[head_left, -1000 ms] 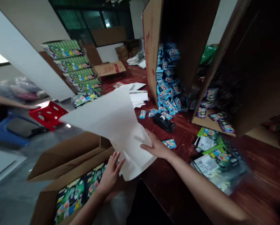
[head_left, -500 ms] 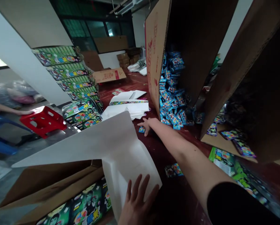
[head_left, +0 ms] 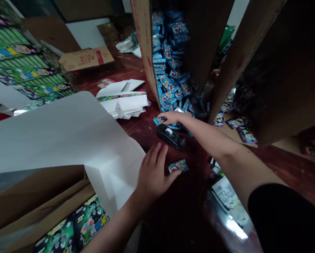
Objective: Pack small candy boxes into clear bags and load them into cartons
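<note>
My right hand [head_left: 171, 117] reaches out to the far side of the dark red table, its fingers curled on a small blue packet [head_left: 158, 121]. Just this side of it lies a black tape dispenser [head_left: 170, 136] with a white roll. My left hand [head_left: 153, 172] is open, fingers spread, over the right edge of a folded white sheet [head_left: 112, 175]. Another blue packet [head_left: 178, 166] rests on the table near its thumb. The white sheet lies over an open cardboard carton [head_left: 38, 189] holding green printed boxes [head_left: 73, 225].
A tall upright carton [head_left: 145, 52] stands beside a heap of blue packets [head_left: 170, 84]. Flattened white box blanks [head_left: 123, 100] lie beyond. Green boxes [head_left: 23, 52] are stacked at left. Dark cardboard panels [head_left: 241, 66] rise at right, with purple packets [head_left: 247, 135] at their foot.
The view has swung right and down. My right hand has closed from spread fingers onto the blue packet. My left hand has moved forward along the white sheet, and the tape dispenser has come into view.
</note>
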Available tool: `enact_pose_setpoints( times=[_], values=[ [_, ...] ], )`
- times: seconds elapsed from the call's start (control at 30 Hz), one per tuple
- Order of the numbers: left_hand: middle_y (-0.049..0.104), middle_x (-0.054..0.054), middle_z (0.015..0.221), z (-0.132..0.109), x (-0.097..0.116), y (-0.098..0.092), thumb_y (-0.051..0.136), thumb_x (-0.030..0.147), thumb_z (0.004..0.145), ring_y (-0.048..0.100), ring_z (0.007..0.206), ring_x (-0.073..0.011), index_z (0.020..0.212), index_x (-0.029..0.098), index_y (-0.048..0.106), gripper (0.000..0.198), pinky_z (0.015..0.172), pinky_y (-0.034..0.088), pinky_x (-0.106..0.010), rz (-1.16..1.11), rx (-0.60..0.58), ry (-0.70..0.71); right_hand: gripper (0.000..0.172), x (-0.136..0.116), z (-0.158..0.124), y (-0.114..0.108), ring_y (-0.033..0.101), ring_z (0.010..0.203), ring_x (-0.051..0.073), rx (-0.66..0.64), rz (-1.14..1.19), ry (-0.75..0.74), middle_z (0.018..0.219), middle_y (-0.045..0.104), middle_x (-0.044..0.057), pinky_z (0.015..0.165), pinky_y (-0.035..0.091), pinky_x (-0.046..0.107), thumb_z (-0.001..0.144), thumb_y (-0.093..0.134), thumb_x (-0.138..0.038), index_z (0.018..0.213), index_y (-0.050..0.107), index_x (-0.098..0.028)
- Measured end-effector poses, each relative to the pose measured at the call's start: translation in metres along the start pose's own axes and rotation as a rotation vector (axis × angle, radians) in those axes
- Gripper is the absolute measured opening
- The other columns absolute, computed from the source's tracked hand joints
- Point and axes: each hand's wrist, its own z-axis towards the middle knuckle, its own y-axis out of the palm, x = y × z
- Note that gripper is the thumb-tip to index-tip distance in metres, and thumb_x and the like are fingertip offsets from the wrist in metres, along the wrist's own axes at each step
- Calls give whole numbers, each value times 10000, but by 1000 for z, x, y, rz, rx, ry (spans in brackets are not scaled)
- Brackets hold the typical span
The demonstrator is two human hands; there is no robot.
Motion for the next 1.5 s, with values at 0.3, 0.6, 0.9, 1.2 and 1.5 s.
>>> enact_pose_setpoints(
  times=[0.3, 0.6, 0.9, 1.2, 1.5],
  values=[
    [370, -270, 1538, 56, 34, 31, 788, 550, 765, 357, 1414, -450, 1499, 93, 353, 968, 1164, 294, -585, 56, -9, 75, 592, 15, -119, 0, 685, 1085, 293, 46, 47, 283, 1187, 727, 126, 946, 525, 388, 711, 877, -343, 1229, 669, -147],
    [564, -171, 1329, 20, 167, 108, 642, 578, 886, 528, 1220, -347, 1394, 147, 489, 683, 1059, 433, -468, -67, -211, 203, 389, 6, -318, 39, 668, 1156, 254, 602, 223, 542, 1259, 701, 136, 1000, 497, 392, 996, 536, -354, 1332, 571, -162],
    [606, -143, 1207, 78, 215, 143, 756, 250, 823, 487, 1266, -341, 1007, 171, 668, 219, 1093, 385, -459, -194, -252, 143, 291, -54, -453, 121, 704, 1044, 261, 856, 288, 771, 1147, 730, 126, 929, 562, 417, 971, 555, -348, 1185, 650, -177],
    [692, -80, 1243, 26, 208, 90, 581, 167, 903, 667, 1153, -199, 1323, 197, 535, 424, 990, 523, -326, -740, -521, 377, 385, -128, -460, 133, 595, 1222, 262, 1129, 202, 713, 1304, 649, 120, 1075, 491, 440, 989, 564, -335, 1347, 563, -193],
    [619, -122, 1413, -60, 177, 55, 623, 231, 918, 551, 1350, -281, 1364, 179, 582, 451, 1170, 400, -440, -1181, -550, 124, 294, -201, -454, 142, 616, 1081, 249, 1043, 234, 629, 1170, 630, 99, 945, 534, 410, 968, 620, -330, 1241, 615, -223]
  ],
)
